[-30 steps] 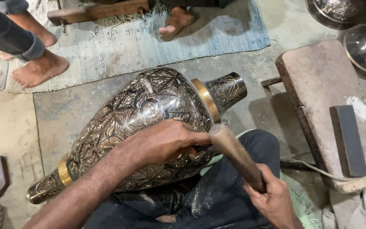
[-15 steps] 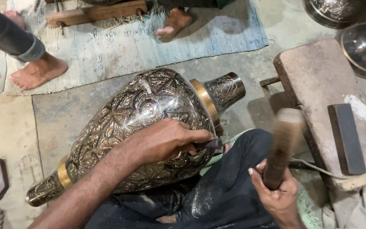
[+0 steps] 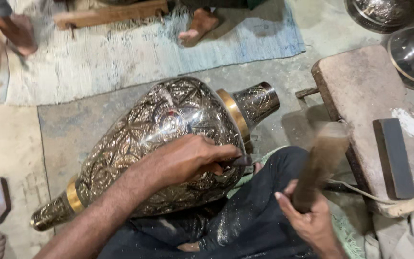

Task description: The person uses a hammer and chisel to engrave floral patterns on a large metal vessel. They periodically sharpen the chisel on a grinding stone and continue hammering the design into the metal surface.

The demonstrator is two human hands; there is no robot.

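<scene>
2 hands (image 3: 192,160) (image 3: 312,225), fingers clamped on chisel (image 3: 240,161) against vase (image 3: 164,144), mallet (image 3: 318,165) still raised, now blurred.

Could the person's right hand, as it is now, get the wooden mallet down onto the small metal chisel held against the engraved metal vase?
Probably yes. The right hand holds the wooden mallet raised, with open space between it and the small metal chisel, whose end sticks out from the left hand on the engraved metal vase.
</scene>
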